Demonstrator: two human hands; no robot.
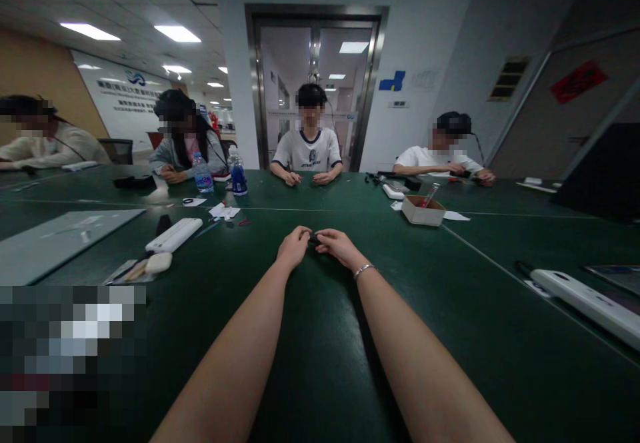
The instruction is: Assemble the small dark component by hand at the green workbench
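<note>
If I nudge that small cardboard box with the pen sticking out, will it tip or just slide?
The cardboard box looks low and wide, so it would likely slide on the smooth green table. It seems light. The pen leans on the rim and may shift.

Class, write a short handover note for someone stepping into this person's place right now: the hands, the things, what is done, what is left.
Left hand: fingertips pinched on a small dark object, resting on the green table.
Right hand: pinching the same object from the other side; bracelet on that wrist.
Things: a white bar lies to the left, a cardboard box to the right, both out of hand.
Done: object held between both hands.
Left: too small to tell what state it is in; check it first.
</note>
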